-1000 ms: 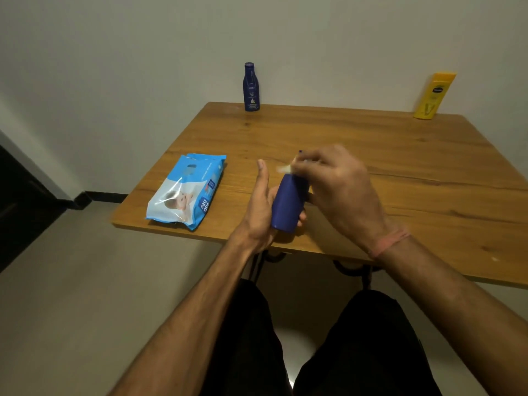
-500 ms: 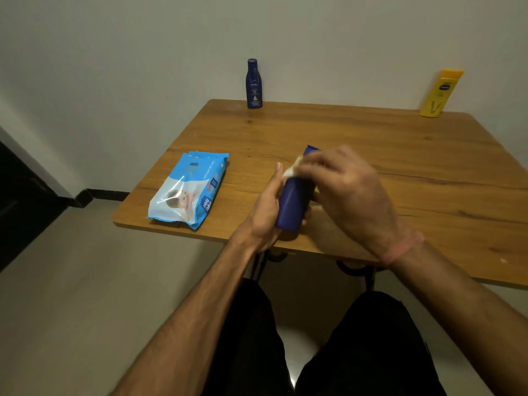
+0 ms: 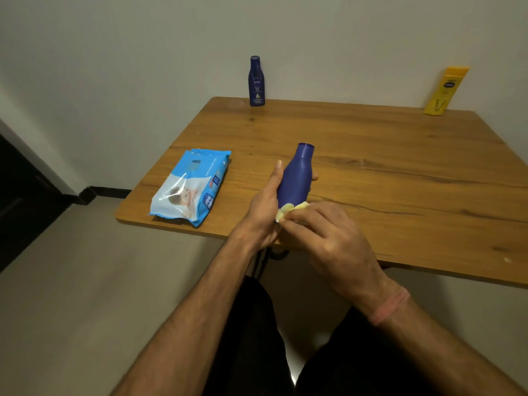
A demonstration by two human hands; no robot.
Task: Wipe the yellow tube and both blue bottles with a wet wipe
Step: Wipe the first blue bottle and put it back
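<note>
While the left hand (image 3: 264, 208) grips the blue bottle (image 3: 295, 178), the right hand (image 3: 323, 232) pinches the wet wipe (image 3: 291, 208) at its base; better rotate the bottle for full coverage.

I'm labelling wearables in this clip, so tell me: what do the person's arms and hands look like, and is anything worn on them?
Both forearms are bare, with no sleeves in view. The left hand has no ring, watch or glove that shows. The right hand is also ungloved, and a thin reddish-pink band circles its wrist. No other markings or jewellery show.
</note>
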